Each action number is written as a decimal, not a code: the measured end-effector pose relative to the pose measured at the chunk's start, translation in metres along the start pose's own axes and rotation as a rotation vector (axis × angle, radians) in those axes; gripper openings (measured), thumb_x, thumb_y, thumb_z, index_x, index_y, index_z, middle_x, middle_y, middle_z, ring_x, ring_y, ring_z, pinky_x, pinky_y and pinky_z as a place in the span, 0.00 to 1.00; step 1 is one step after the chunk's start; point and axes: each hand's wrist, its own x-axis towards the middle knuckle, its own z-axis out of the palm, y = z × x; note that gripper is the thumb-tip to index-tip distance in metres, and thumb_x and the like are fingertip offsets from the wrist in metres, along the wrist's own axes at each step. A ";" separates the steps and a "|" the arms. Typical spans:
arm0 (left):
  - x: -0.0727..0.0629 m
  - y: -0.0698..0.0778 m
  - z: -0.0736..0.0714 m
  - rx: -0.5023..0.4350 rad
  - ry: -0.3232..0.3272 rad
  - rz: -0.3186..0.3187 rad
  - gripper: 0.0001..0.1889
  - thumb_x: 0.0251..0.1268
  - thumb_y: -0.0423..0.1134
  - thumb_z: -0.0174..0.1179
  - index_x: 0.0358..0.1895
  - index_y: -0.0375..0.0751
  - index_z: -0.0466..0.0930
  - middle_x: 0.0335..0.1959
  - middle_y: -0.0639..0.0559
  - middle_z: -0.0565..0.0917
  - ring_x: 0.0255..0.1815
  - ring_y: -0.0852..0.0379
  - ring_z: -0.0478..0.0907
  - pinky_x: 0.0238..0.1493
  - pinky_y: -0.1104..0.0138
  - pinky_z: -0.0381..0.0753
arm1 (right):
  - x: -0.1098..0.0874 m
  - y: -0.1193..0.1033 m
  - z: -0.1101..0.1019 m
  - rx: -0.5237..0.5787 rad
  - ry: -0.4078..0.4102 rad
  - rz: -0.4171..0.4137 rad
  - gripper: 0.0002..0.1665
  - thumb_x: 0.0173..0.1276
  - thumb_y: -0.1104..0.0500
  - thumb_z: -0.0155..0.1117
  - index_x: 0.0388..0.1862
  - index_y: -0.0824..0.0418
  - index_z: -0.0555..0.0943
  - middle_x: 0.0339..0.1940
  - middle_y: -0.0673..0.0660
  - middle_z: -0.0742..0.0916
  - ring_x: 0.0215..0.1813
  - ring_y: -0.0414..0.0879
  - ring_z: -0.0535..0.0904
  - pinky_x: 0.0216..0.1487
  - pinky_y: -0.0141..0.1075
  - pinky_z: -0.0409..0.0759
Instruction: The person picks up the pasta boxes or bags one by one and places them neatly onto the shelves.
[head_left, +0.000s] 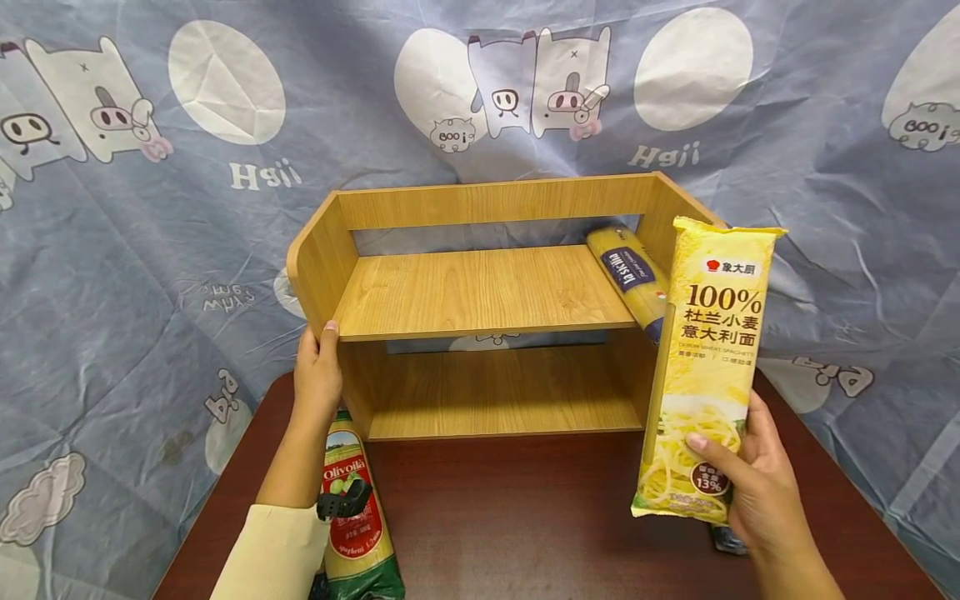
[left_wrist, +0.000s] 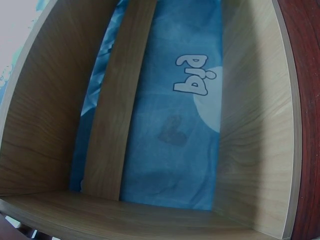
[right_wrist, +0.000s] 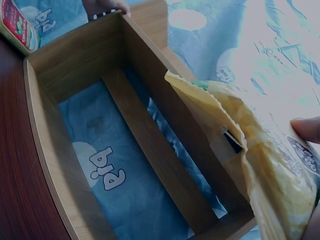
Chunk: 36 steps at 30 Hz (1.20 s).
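A two-tier wooden shelf (head_left: pixel 480 292) stands on the table. My left hand (head_left: pixel 318 371) grips the front of its left side panel, thumb at the edge; the left wrist view looks into the lower tier. In front of the shelf's right side, my right hand (head_left: pixel 761 475) holds up a yellow spaghetti packet (head_left: pixel 712 358) near its lower end, printed front towards the head camera. The packet (right_wrist: pixel 270 165) looks crinkled in the right wrist view. A second pasta packet (head_left: pixel 628 271), with a dark blue label, lies at the right end of the upper tier, partly hidden by the held one.
On the dark red-brown table (head_left: pixel 510 517), an Olivoilà spaghetti packet (head_left: pixel 356 533) lies left of the shelf, partly behind the left forearm. A small dark object (head_left: pixel 727 540) shows below the held packet. Printed blue-grey cloth (head_left: pixel 360 108) hangs behind and around the table.
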 end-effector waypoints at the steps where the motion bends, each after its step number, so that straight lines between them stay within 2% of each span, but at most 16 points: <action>1: 0.000 0.000 0.000 0.000 -0.001 -0.001 0.30 0.80 0.60 0.42 0.77 0.53 0.60 0.71 0.41 0.70 0.70 0.42 0.68 0.74 0.45 0.63 | 0.000 0.001 0.001 -0.004 -0.005 0.006 0.45 0.70 0.83 0.43 0.81 0.53 0.53 0.50 0.52 0.86 0.43 0.46 0.89 0.33 0.43 0.88; 10: 0.000 0.000 0.000 -0.004 -0.002 -0.006 0.30 0.80 0.60 0.42 0.77 0.54 0.60 0.71 0.41 0.69 0.70 0.42 0.69 0.73 0.45 0.64 | 0.002 0.004 0.009 -0.029 -0.081 0.057 0.45 0.72 0.81 0.43 0.81 0.51 0.51 0.50 0.51 0.86 0.41 0.48 0.90 0.32 0.48 0.87; 18: 0.001 -0.001 0.000 -0.001 0.003 0.005 0.30 0.80 0.60 0.42 0.77 0.53 0.61 0.71 0.41 0.70 0.70 0.42 0.69 0.73 0.45 0.64 | 0.004 0.007 0.017 -0.089 -0.115 0.114 0.44 0.74 0.79 0.45 0.81 0.50 0.50 0.49 0.51 0.87 0.40 0.51 0.90 0.31 0.52 0.86; 27: 0.001 -0.001 0.000 -0.020 -0.003 0.002 0.29 0.80 0.59 0.42 0.76 0.51 0.62 0.69 0.40 0.71 0.68 0.42 0.70 0.72 0.47 0.65 | 0.006 0.012 0.025 -0.166 -0.119 0.186 0.42 0.76 0.75 0.49 0.80 0.47 0.51 0.48 0.49 0.88 0.39 0.49 0.90 0.33 0.49 0.87; 36: 0.000 0.001 0.000 -0.028 0.003 -0.005 0.28 0.81 0.57 0.42 0.76 0.50 0.62 0.69 0.40 0.71 0.69 0.43 0.69 0.73 0.48 0.65 | 0.008 0.019 0.029 -0.191 -0.126 0.238 0.43 0.76 0.73 0.51 0.81 0.46 0.51 0.50 0.47 0.87 0.40 0.48 0.90 0.35 0.48 0.88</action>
